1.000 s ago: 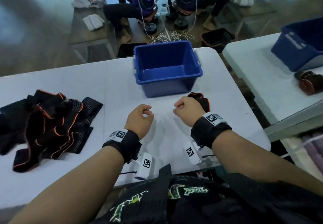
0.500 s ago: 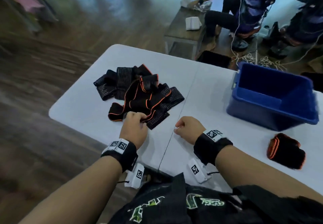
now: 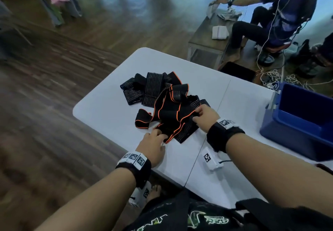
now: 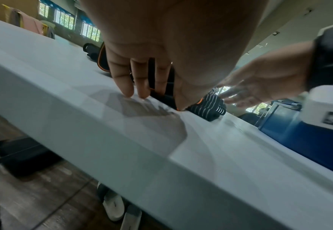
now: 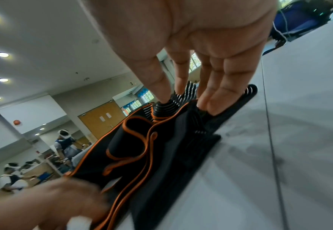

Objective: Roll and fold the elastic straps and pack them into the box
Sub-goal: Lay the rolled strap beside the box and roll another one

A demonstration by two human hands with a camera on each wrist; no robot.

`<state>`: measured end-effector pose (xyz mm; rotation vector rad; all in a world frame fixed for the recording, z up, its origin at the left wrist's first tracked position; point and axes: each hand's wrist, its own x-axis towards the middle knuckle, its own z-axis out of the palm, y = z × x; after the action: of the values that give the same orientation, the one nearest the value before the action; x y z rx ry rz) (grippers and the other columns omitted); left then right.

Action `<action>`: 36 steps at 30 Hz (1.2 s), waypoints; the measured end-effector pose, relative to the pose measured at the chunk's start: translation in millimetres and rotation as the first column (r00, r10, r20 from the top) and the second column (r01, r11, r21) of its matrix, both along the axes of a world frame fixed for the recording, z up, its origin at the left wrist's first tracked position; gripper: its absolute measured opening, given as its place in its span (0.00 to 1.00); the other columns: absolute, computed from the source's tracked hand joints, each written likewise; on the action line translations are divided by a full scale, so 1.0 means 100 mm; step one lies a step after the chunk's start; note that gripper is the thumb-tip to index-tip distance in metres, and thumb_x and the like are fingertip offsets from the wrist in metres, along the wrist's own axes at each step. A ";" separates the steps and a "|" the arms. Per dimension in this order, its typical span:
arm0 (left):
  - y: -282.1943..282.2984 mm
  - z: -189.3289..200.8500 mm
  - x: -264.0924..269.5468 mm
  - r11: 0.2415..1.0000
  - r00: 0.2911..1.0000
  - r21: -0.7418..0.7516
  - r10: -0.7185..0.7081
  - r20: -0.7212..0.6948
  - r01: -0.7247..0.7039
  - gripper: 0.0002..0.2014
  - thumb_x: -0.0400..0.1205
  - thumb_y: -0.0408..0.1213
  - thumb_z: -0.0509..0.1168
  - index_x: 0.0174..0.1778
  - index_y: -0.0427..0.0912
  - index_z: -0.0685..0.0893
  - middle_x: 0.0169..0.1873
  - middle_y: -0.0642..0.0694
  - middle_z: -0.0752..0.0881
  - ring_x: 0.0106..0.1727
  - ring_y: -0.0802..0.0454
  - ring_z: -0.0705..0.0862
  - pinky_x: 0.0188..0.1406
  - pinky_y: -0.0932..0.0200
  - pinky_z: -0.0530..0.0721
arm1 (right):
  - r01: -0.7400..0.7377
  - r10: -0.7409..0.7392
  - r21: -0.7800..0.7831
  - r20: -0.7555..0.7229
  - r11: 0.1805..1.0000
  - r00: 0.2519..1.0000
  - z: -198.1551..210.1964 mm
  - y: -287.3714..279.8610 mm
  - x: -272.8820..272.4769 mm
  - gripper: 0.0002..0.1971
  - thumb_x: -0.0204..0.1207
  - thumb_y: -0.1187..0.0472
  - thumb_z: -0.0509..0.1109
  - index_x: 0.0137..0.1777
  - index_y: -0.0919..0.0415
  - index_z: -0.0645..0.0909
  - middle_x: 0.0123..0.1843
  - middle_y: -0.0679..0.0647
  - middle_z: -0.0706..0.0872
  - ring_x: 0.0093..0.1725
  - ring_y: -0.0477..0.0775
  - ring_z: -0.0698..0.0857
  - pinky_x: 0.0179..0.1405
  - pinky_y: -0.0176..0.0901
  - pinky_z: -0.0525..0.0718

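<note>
A tangled pile of black elastic straps [image 3: 155,90], some striped and some orange-edged, lies on the white table [image 3: 108,115] near its left end. My left hand [image 3: 161,137] pinches the near end of an orange-edged strap [image 3: 173,115] at the pile's front. In the left wrist view, the left hand [image 4: 153,96] has its fingertips down on the table and its thumb on the strap's edge. My right hand [image 3: 197,114] grips the same bundle at its right side, thumb and fingers closing on a fold of strap [image 5: 134,147]. The blue box [image 3: 297,121] stands to the right.
The table's left corner and near edge lie close to the pile. A dark object [image 3: 323,166] shows at the right edge below the box. Behind the table are a black bin [image 3: 236,71], loose cords [image 3: 270,77], a low bench [image 3: 207,40] and a seated person [image 3: 281,14].
The view swung left from the box to the strap pile. My left hand reached the pile first, then the right hand came over from bare table and took hold too.
</note>
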<state>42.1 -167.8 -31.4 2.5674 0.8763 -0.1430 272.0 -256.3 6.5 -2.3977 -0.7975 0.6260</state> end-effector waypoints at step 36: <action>1.26 0.79 1.95 0.902 0.887 0.131 -0.429 0.169 0.411 0.09 0.82 0.42 0.68 0.54 0.49 0.92 0.52 0.46 0.89 0.58 0.44 0.86 0.62 0.52 0.82 | 0.476 -0.385 0.242 -0.341 0.846 0.858 0.37 -0.47 0.12 0.08 0.76 0.73 0.73 0.45 0.60 0.87 0.31 0.59 0.83 0.31 0.55 0.83 0.44 0.56 0.90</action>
<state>237.5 -42.0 47.6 2.7645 0.2482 0.0251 284.3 -302.8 43.2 -2.0283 -0.1927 0.5782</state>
